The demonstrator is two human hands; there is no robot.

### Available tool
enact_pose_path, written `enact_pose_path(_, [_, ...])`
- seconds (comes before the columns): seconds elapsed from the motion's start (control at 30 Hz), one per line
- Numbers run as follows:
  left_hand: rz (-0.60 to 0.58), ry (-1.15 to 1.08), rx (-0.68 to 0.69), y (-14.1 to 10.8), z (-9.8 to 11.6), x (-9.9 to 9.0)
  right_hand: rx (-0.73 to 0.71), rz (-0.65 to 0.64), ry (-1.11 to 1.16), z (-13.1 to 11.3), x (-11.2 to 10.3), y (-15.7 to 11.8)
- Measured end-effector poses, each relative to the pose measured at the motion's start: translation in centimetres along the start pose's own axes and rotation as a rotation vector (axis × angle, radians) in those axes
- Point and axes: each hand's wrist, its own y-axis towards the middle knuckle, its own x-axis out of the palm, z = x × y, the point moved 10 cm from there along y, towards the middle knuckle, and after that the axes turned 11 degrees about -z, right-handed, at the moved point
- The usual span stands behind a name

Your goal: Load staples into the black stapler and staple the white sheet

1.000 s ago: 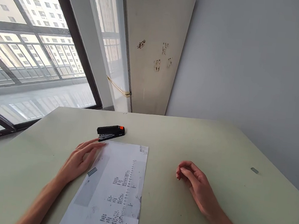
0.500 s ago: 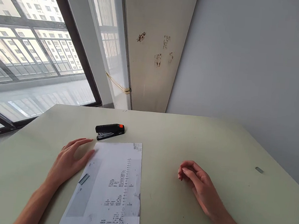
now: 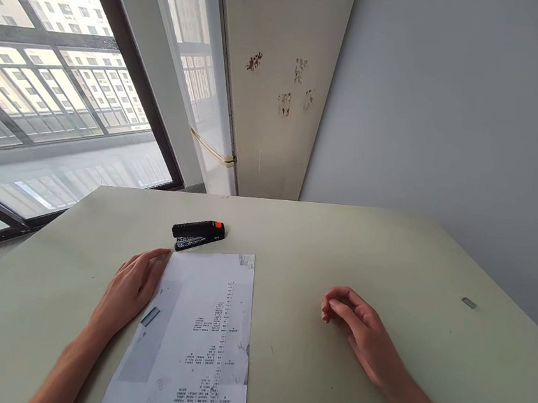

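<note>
Beside paper [image 3: 204,271], left hand [image 3: 127,292] seemingly narrower

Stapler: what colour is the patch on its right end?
Orange-red, on the black stapler; head view.

So the sheet of paper [image 3: 188,334] is white and flat, grey block toward 9 o'clock, rows of dark print from the middle toward 3, tiny print in the 1 o'clock corner, and it runs out of view at 6. The black stapler [image 3: 198,236] lies just off its 11 o'clock corner, mouth gaping toward 8, orange patch on the 2 o'clock end
</note>
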Motion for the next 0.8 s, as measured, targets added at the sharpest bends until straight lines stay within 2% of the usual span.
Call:
enact_pose_path(0.27, [0.029, 0.049, 0.053, 0.11, 0.07, -0.07, 0.005, -0.021, -0.011, 0.2, 0.11, 0.06])
enact_pose_path(0.8, [0.034, 0.045, 0.05, 0.31, 0.15, -0.18, -0.001, -0.028, -0.021, -0.07, 0.26, 0.16])
